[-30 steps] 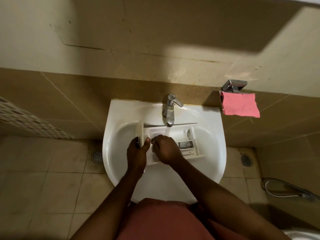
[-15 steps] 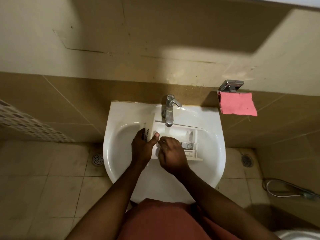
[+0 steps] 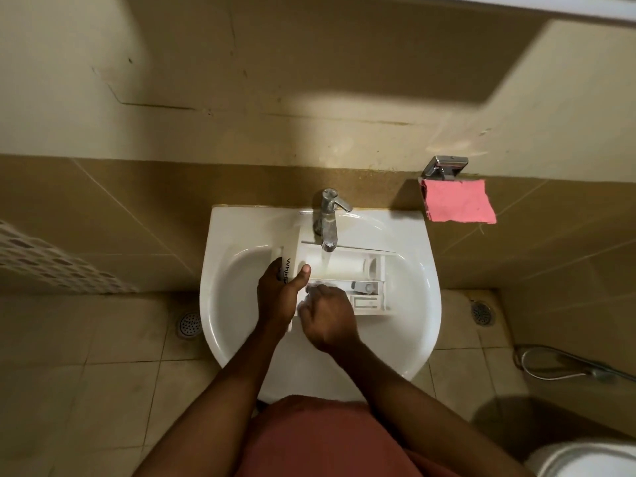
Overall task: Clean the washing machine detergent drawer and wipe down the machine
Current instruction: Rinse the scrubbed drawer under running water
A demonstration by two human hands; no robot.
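The left hand (image 3: pixel 278 297) clamps its fingers round the front panel of the white detergent drawer (image 3: pixel 344 265), thumb beside black lettering starting "Whi". The right hand (image 3: pixel 328 315) curls its fingers down into the near compartment; whether they hold anything I cannot tell. The drawer lies in the white sink (image 3: pixel 413 315), water from the tap (image 3: pixel 327 222) running into its far compartment.
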